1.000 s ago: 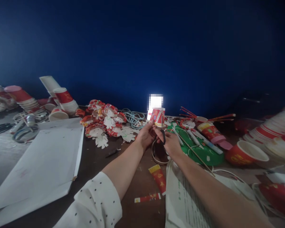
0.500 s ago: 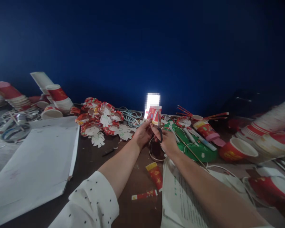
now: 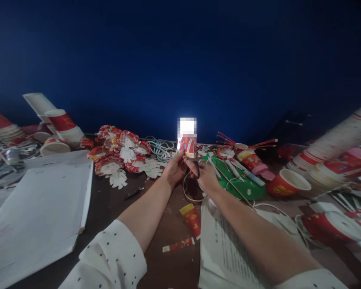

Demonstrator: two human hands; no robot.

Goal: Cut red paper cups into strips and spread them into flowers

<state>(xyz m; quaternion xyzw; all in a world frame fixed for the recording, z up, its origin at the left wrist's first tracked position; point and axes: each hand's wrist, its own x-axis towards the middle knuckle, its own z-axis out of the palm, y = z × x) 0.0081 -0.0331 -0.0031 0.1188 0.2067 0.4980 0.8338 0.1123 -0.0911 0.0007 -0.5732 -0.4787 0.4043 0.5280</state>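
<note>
My left hand [image 3: 174, 168] is closed on a red and yellow printed piece of paper cup [image 3: 187, 145], held up in front of a bright light. My right hand [image 3: 206, 175] grips a pair of scissors [image 3: 197, 168] by its dark handle, with the blades pointing up along the right side of the piece. Whether the blades are parted I cannot make out. Below my hands lie a red cut-out [image 3: 191, 220] with a yellow end and a narrow red strip [image 3: 178, 244] on the brown table [image 3: 159, 265].
Red-trimmed paper figures [image 3: 128, 152] are heaped left of my hands, beside a coiled pale cord [image 3: 159, 147]. A large white board [image 3: 54, 212] lies at left. Pens rest on a green sheet [image 3: 252, 192] at right, near a red paper cup [image 3: 284, 184], stacked cups [image 3: 333, 136] and printed papers [image 3: 219, 257].
The whole view has shifted slightly, so the table things stand a little further left in the frame. My hands keep hold of the cup piece and the scissors.
</note>
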